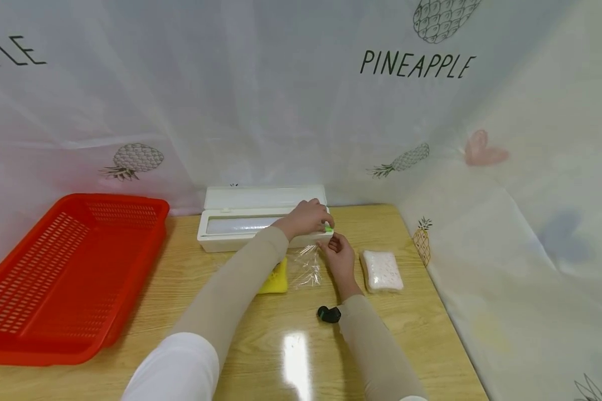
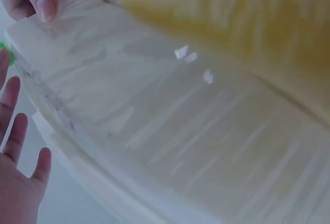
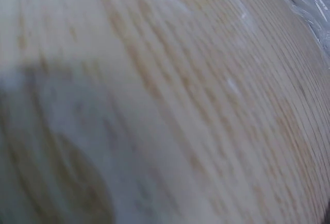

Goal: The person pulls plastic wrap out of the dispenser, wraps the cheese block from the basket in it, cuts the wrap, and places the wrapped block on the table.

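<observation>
A white cling film dispenser [image 1: 221, 243] stands at the back of the table, lid raised, with a roll of film [image 1: 241, 225] inside. My left hand [image 1: 306, 217] reaches over its right end, finger and thumb pinching a small green slide cutter [image 1: 328, 228]. In the left wrist view the other fingers [image 2: 15, 136] are spread beside the box. At the front right corner my right hand [image 1: 340, 256] pinches the edge of the cling film [image 1: 307, 268], which hangs crumpled down the front. A yellow sponge [image 1: 276, 280] lies partly hidden under the left forearm.
To the right lies a pale, film-wrapped sponge [image 1: 382, 271]. A big red plastic basket [image 1: 135, 278] takes up the left side. Behind the wooden table [image 1: 271, 345] hangs a pineapple-print sheet [image 1: 281, 100]. A small black device [image 1: 329, 314] sits at the right wrist.
</observation>
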### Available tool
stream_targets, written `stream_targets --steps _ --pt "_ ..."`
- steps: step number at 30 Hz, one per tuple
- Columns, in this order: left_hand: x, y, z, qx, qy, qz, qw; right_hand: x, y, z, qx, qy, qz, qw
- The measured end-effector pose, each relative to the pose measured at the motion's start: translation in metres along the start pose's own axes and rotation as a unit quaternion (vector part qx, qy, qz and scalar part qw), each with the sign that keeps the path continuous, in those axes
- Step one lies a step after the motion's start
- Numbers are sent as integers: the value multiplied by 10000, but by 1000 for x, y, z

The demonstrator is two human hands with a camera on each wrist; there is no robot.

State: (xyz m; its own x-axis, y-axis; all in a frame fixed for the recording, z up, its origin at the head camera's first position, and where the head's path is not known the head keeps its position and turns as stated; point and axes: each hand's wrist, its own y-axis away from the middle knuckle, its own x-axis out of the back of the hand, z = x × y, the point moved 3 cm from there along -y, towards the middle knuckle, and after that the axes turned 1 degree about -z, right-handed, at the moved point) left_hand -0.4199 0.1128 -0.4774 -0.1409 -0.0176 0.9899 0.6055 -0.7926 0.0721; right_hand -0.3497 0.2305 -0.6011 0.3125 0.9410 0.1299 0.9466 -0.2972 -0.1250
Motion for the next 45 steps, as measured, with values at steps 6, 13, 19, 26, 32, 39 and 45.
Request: stream_targets --steps 6,13,19,26,32,39,45 --pt "8 0 0 -224 -321 -129 9992 -2 -1 -1 54 41 -81 9999" --pt "12 4 -3 -355 -417 -143 9984 -2 -3 -2 51 141 -69 9999" --pt "13 8 -4 -466 -436 -219 9977 -2 -2 -3 59 150 -65 9998" --pt "13 11 -5 -596 -831 -181 9946 -2 -4 -1 103 379 -63 9992" --pt "13 16 -7 -683 -1043 -133 9921 -5 -3 0 88 534 -54 9985" --pt "15 32 -19 -584 -1132 -234 9916 -8 -3 -1 51 833 3 9965" --pt "18 49 -30 -531 -1108 -326 9919 -5 -4 -1 8 972 121 9952"
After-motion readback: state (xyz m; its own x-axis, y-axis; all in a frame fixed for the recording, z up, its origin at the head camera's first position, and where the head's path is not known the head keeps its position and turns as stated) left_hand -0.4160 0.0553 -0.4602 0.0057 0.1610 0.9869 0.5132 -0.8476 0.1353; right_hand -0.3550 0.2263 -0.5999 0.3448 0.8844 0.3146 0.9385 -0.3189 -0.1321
